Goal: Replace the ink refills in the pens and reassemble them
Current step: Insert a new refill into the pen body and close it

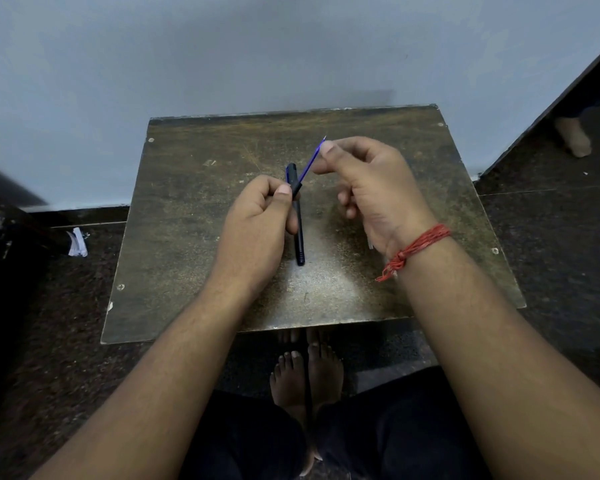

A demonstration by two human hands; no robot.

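A thin blue ink refill [309, 166] runs slantwise between my hands, its pointed tip up and to the right. My right hand [368, 188] pinches it near the tip between thumb and forefinger. Its lower end goes into a black pen barrel [296, 190], which my left hand [257, 223] grips with curled fingers; most of the barrel is hidden in the fist. A second black pen [299, 240] lies lengthwise on the worn wooden table [187, 202], partly under my left hand.
The small table stands against a pale wall, with dark floor all round. A crumpled white paper [77, 242] lies on the floor at the left. My bare feet [305, 368] show under the table's near edge. Another person's foot [573, 136] is at the far right.
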